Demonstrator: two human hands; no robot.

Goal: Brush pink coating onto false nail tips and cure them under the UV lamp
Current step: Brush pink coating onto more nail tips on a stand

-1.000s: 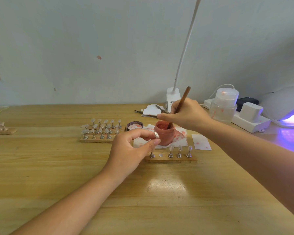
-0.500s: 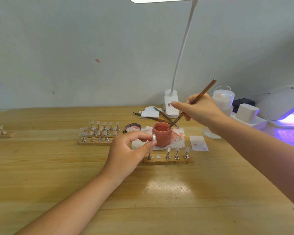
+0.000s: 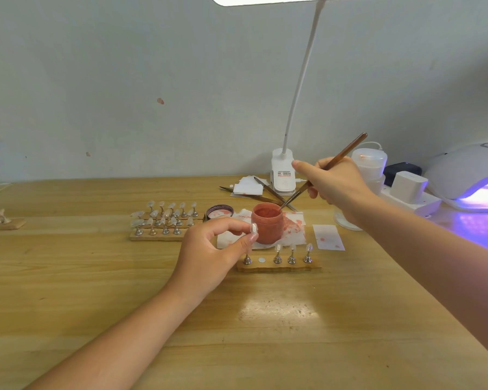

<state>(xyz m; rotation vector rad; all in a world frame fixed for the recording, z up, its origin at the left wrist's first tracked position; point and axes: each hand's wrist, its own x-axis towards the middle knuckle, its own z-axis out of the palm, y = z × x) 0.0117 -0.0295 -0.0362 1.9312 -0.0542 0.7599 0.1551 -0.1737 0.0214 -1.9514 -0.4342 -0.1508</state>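
Fingers [image 3: 326,175] of the right hand [image 3: 337,184] are curled around a brown brush [image 3: 328,166], held slanted with its tip dipping into the open mouth of a pink jar [image 3: 266,226]. The left hand [image 3: 212,254], nearer the viewer, pinches a single clear nail tip [image 3: 253,228] between thumb and forefinger, just left of the jar and not touching it.

From the head view, the jar stands on a stained white tissue [image 3: 292,229] on the wooden tabletop [image 3: 96,291]. Just near of it lies a small wooden stand [image 3: 279,266] carrying four metal holders (three of them topped with nail tips, the leftmost partly hidden behind the left thumb) and one bare round spot. To the left sit more wooden stands [image 3: 164,220] crowded with clear tips. The jar's lid [image 3: 219,211] lies between those stands and the jar. At the far right, the UV lamp [image 3: 468,175] glows purple onto the tabletop. A white clip lamp [image 3: 283,173] rises at the far edge, beside a white bottle [image 3: 368,164] and a power strip [image 3: 409,198].
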